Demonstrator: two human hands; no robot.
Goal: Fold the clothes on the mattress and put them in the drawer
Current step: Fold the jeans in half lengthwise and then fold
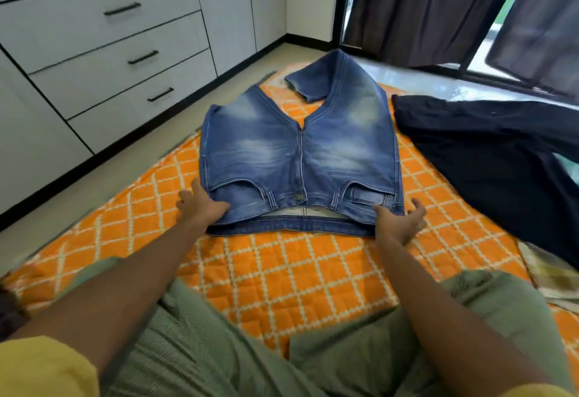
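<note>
Blue faded jeans [300, 152] lie flat on the orange quilted mattress [282, 271], waistband toward me, legs doubled back at the far end. At the waistband's left corner my left hand [200, 205] rests with its thumb on the denim and straight fingers along the jeans' edge. My right hand [402, 221] is at the right corner; its thumb touches the waistband and its fingers spread off to the side, holding nothing. A dark navy garment [488, 152] lies spread out to the right. White drawers [103, 55] with black handles stand to the left, all closed.
A strip of beige floor [131, 158] runs between the mattress and the drawer unit. Dark curtains [432, 4] hang over a window at the far right. A plaid cloth [551, 271] lies at the mattress's right edge. My green-trousered knees rest on the near part of the mattress.
</note>
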